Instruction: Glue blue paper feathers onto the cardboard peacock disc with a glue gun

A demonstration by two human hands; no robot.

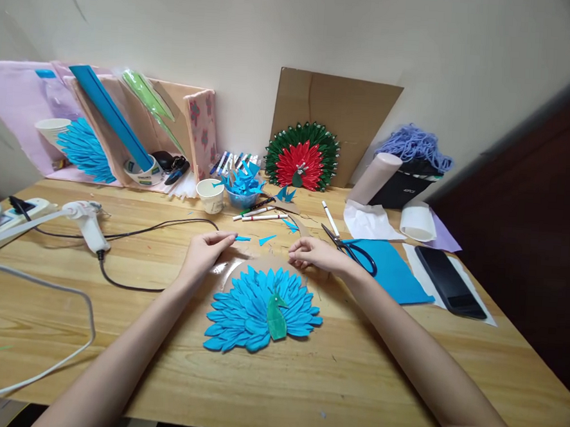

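A peacock craft with blue crepe-paper feathers (245, 308) and a green paper body (276, 319) lies on the table in front of me, a rounded cardboard base (262, 264) showing above its feathers. My left hand (205, 255), left of the craft's top, pinches a small pointed blue paper piece (243, 238) at its fingertips. Another blue scrap (266, 239) rests on the wood between my hands. My right hand (317, 254) is at the upper right of the cardboard, fingers curled together; whether anything is in them cannot be made out. Black-handled scissors (360, 253) lie just beyond it.
Left are a hot glue gun (88, 224), its cord and a power strip (4, 228). Behind stand a paper cup (210, 197), a bowl of blue pieces (242, 195) and a red-green peacock (302, 160). Blue paper (392, 271) and a phone (447, 281) lie right.
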